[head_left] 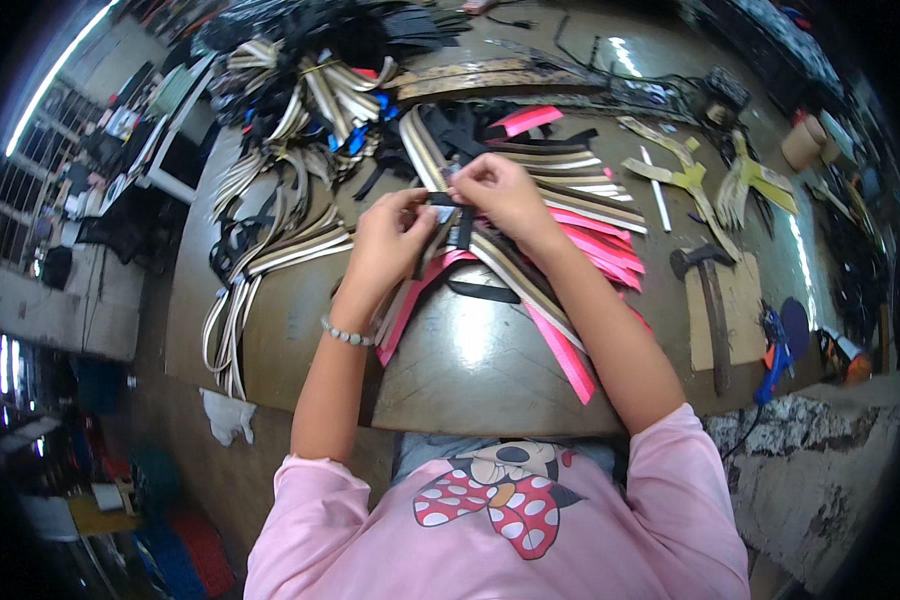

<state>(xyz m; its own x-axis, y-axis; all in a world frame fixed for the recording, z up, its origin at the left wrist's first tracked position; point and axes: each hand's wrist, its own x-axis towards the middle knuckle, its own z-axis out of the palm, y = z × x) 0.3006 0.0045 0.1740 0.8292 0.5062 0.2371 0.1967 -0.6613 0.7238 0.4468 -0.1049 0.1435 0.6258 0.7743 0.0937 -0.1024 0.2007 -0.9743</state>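
Note:
Over the middle of the table my left hand (390, 238) is closed in a pinch on a short black strap (465, 232). My right hand (510, 198) is also closed, thumb and fingertips pressed together at the strap's upper end. A small pale patch shows beside the strap, too small to make out. Under my hands lies a striped brown, tan and white webbing strap (518, 268), running down to the right. Bright pink straps (562, 352) spread below and beside it. A black loop (483, 291) rests just below my hands.
Bundled striped straps (310, 245) and black strips (355, 45) heap at the left and back. To the right lie a hammer (712, 310) on cardboard (745, 330), a blue glue gun (773, 360), yellowish work gloves (690, 178) and a white stick (657, 190).

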